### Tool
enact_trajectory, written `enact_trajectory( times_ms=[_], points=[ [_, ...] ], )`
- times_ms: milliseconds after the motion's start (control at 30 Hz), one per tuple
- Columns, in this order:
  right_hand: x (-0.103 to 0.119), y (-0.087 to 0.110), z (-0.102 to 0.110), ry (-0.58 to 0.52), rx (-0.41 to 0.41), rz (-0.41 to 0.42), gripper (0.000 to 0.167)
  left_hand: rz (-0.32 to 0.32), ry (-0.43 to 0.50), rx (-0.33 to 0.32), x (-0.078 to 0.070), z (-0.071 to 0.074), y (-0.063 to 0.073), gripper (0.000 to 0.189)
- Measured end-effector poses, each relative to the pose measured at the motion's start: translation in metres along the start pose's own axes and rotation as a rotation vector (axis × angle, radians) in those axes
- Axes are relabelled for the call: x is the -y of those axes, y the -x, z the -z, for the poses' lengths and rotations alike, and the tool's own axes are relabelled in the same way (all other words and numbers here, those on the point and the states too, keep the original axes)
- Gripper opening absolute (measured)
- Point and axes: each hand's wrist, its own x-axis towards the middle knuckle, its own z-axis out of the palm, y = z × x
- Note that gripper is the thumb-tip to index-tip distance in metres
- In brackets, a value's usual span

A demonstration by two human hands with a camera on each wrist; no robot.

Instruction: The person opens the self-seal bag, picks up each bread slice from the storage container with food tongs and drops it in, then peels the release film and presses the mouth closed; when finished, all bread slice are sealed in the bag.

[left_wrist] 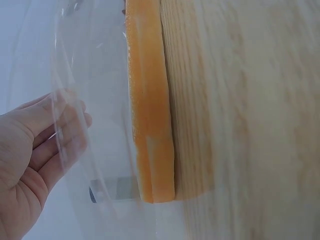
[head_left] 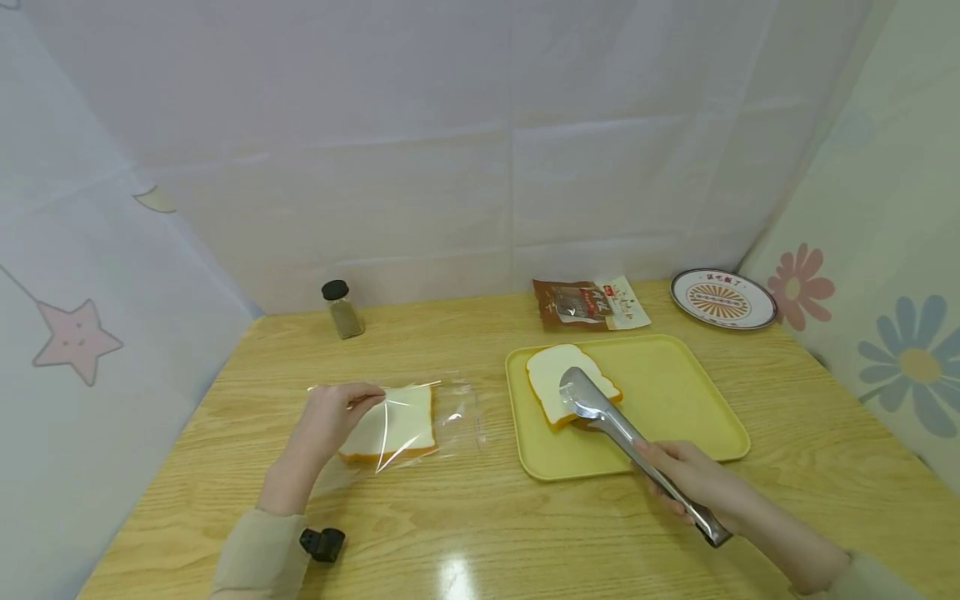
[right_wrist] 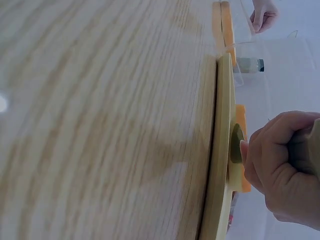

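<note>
My left hand (head_left: 330, 421) pinches the upper layer of a clear plastic bag (head_left: 459, 410) on the left of the table. Inside the film lies a white bread slice (head_left: 414, 415), its orange crust edge-on in the left wrist view. With curled fingers my right hand (head_left: 684, 479) grips metal tongs (head_left: 621, 430). One tong end lies over a second bread slice (head_left: 551, 375), the other reaches beneath it. This slice rests tilted at the left of a yellow tray (head_left: 701, 400). In the right wrist view the hand largely hides the tongs.
A black-lidded spice jar (head_left: 345, 315) stands at the back left. Behind the tray are a brown-and-white food packet (head_left: 588, 303) and a patterned plate (head_left: 723, 298). A small black object (head_left: 324, 544) appears beside the left sleeve. Fabric sheets border the table's back and sides.
</note>
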Motion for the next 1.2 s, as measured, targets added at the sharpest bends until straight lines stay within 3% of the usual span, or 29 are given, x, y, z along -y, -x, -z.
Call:
enact_trajectory(
  times_ms=[667,933,1200],
  points=[
    [0.009,-0.036,-0.007,-0.123,0.008,-0.031,0.059,-0.003,0.020,-0.004,0.002,-0.002,-0.001,0.011],
    [0.009,-0.041,-0.004,-0.131,0.049,-0.015,0.053,0.004,0.015,-0.002,0.002,-0.003,0.000,0.011],
    [0.008,-0.039,0.003,-0.106,0.018,-0.028,0.049,0.018,0.029,0.012,0.002,-0.003,0.000,0.012]
  ],
)
